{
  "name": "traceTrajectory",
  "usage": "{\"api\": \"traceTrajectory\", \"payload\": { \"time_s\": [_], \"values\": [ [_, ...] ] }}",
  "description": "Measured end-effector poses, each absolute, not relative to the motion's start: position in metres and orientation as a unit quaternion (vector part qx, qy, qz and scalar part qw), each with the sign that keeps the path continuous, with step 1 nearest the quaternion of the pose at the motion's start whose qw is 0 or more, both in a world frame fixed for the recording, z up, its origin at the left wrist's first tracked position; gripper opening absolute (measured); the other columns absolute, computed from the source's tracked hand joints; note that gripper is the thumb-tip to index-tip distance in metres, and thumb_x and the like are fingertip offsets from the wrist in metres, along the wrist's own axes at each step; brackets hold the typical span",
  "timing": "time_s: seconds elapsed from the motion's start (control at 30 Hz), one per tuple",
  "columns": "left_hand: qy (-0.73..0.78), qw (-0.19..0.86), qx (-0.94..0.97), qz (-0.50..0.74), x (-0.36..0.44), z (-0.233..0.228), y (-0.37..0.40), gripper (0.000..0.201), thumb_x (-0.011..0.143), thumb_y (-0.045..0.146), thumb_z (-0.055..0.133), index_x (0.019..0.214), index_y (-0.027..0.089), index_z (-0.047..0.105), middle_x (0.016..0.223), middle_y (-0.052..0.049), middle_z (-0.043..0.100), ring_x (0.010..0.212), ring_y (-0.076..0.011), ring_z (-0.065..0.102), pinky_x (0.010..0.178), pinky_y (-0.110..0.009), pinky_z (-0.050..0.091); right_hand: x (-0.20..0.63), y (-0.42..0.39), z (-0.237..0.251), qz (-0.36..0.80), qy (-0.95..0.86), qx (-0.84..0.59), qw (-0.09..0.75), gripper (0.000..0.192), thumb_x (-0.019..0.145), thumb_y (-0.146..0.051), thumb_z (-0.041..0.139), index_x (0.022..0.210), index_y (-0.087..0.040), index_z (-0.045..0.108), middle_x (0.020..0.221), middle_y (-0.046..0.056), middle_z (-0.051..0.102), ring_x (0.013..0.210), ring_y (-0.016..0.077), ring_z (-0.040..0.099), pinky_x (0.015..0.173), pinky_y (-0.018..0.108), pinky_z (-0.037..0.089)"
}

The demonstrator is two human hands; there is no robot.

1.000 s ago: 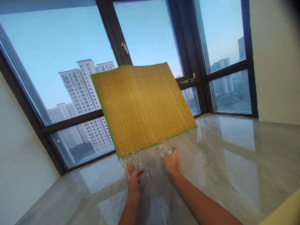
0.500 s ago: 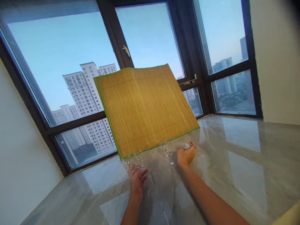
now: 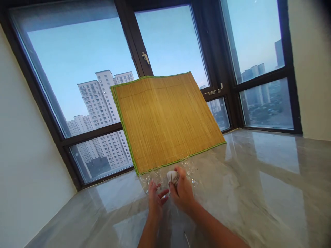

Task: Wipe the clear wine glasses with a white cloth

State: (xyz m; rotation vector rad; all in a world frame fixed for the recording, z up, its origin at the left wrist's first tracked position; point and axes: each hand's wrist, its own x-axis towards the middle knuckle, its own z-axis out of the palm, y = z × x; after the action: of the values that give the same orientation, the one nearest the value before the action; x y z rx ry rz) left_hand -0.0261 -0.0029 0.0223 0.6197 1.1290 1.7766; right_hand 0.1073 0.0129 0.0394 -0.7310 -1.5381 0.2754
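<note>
My right hand [image 3: 183,193] grips a crumpled white cloth [image 3: 172,176] and is close beside my left hand [image 3: 155,199]. The left hand's fingers are apart, by the small clear stemmed glasses [image 3: 145,177] at the left; whether a fingertip touches one I cannot tell. Another group of clear glasses [image 3: 188,166] stands just beyond the right hand, partly hidden by it. All the glasses are transparent and hard to separate from one another. They stand along the lower edge of a bamboo mat [image 3: 168,120] with green trim, which leans upright against the window.
The glossy grey marble-look surface [image 3: 238,179] carries window reflections. Dark-framed windows [image 3: 178,41] rise behind the mat, with a handle [image 3: 146,58] on the middle frame. White walls close in on the left [image 3: 28,137] and right.
My right hand has moved left with the cloth, from right of the right-hand glasses to beside my left hand. The left hand stays by the left glasses. The view has shifted slightly.
</note>
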Motion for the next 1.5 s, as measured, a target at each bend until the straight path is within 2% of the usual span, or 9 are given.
{"api": "traceTrajectory", "payload": {
  "time_s": [0.13, 0.27, 0.4, 0.57, 0.8, 0.93, 1.23, 1.37, 1.5],
  "values": [
    [0.463, 0.484, 0.247, 0.700, -0.025, 0.024, -0.001, 0.054, 0.076, 0.059, 0.060, 0.120, 0.028, 0.052, 0.094, -0.001, 0.057, 0.056, -0.0118, 0.059, 0.046, -0.024, 0.045, 0.096, 0.017, 0.022, 0.126, -0.690, -0.362, 0.614, 0.063, 0.087, -0.022, 0.045, 0.144, -0.017, 0.022, 0.122, 0.016, 0.055, 0.091, 0.0251, 0.066, 0.078, 0.042, 0.055],
    [0.495, 0.475, 0.298, 0.664, -0.021, 0.022, 0.002, 0.059, 0.069, 0.063, 0.066, 0.115, 0.030, 0.051, 0.096, 0.000, 0.059, 0.053, -0.0099, 0.057, 0.046, -0.023, 0.042, 0.096, 0.018, 0.020, 0.120, -0.700, -0.344, 0.614, 0.064, 0.084, -0.019, 0.045, 0.144, -0.016, 0.024, 0.128, 0.018, 0.052, 0.097, 0.0266, 0.065, 0.082, 0.044, 0.056],
    [0.538, 0.388, 0.361, 0.656, -0.020, 0.024, -0.001, 0.065, 0.067, 0.067, 0.067, 0.115, 0.027, 0.048, 0.094, 0.000, 0.062, 0.048, -0.0075, 0.052, 0.045, -0.021, 0.038, 0.093, 0.014, 0.019, 0.134, -0.689, -0.315, 0.639, 0.058, 0.087, -0.015, 0.042, 0.143, -0.021, 0.029, 0.129, 0.015, 0.052, 0.106, 0.0247, 0.063, 0.090, 0.041, 0.055],
    [0.559, 0.249, 0.411, 0.675, -0.025, 0.028, -0.004, 0.070, 0.067, 0.059, 0.073, 0.120, 0.024, 0.047, 0.098, -0.003, 0.060, 0.063, -0.0110, 0.060, 0.056, -0.024, 0.047, 0.088, 0.015, 0.018, 0.136, -0.685, -0.301, 0.649, 0.057, 0.085, -0.013, 0.043, 0.141, -0.022, 0.035, 0.126, 0.013, 0.054, 0.106, 0.0238, 0.062, 0.093, 0.040, 0.054],
    [0.561, 0.230, 0.467, 0.643, -0.027, 0.022, -0.005, 0.062, 0.073, 0.056, 0.068, 0.121, 0.020, 0.054, 0.085, 0.001, 0.058, 0.059, -0.0099, 0.055, 0.059, -0.025, 0.047, 0.089, 0.024, 0.013, 0.128, -0.662, -0.332, 0.660, 0.052, 0.088, -0.015, 0.042, 0.140, -0.019, 0.036, 0.131, 0.016, 0.049, 0.116, 0.0253, 0.058, 0.095, 0.043, 0.052],
    [0.560, 0.207, 0.519, 0.612, -0.026, 0.025, -0.007, 0.060, 0.073, 0.053, 0.070, 0.121, 0.019, 0.059, 0.083, 0.001, 0.057, 0.057, -0.0087, 0.050, 0.056, -0.023, 0.044, 0.091, 0.028, 0.012, 0.159, -0.650, -0.361, 0.650, 0.049, 0.092, -0.018, 0.038, 0.141, -0.020, 0.034, 0.124, 0.014, 0.051, 0.109, 0.0240, 0.059, 0.092, 0.043, 0.053],
    [0.591, 0.074, 0.584, 0.552, -0.024, 0.028, -0.010, 0.055, 0.081, 0.050, 0.064, 0.125, 0.019, 0.059, 0.088, -0.001, 0.056, 0.062, -0.0110, 0.051, 0.064, -0.027, 0.047, 0.087, 0.036, 0.007, 0.099, -0.608, -0.381, 0.689, 0.048, 0.091, -0.016, 0.042, 0.139, -0.018, 0.037, 0.127, 0.016, 0.045, 0.122, 0.0279, 0.045, 0.103, 0.054, 0.042],
    [0.618, 0.034, 0.581, 0.528, -0.021, 0.027, -0.010, 0.059, 0.081, 0.052, 0.062, 0.127, 0.016, 0.057, 0.093, -0.003, 0.057, 0.066, -0.0136, 0.053, 0.069, -0.031, 0.048, 0.087, 0.035, 0.010, 0.130, -0.592, -0.391, 0.692, 0.053, 0.084, -0.014, 0.049, 0.136, -0.016, 0.041, 0.119, 0.015, 0.051, 0.111, 0.0274, 0.053, 0.096, 0.048, 0.047],
    [0.628, 0.013, 0.582, 0.516, -0.022, 0.026, -0.010, 0.056, 0.084, 0.050, 0.059, 0.128, 0.014, 0.055, 0.097, -0.005, 0.056, 0.070, -0.0153, 0.053, 0.072, -0.033, 0.048, 0.090, 0.030, 0.014, 0.219, -0.605, -0.383, 0.663, 0.054, 0.082, -0.014, 0.050, 0.135, -0.019, 0.041, 0.099, 0.006, 0.061, 0.088, 0.0217, 0.062, 0.081, 0.037, 0.052]
  ]
}}
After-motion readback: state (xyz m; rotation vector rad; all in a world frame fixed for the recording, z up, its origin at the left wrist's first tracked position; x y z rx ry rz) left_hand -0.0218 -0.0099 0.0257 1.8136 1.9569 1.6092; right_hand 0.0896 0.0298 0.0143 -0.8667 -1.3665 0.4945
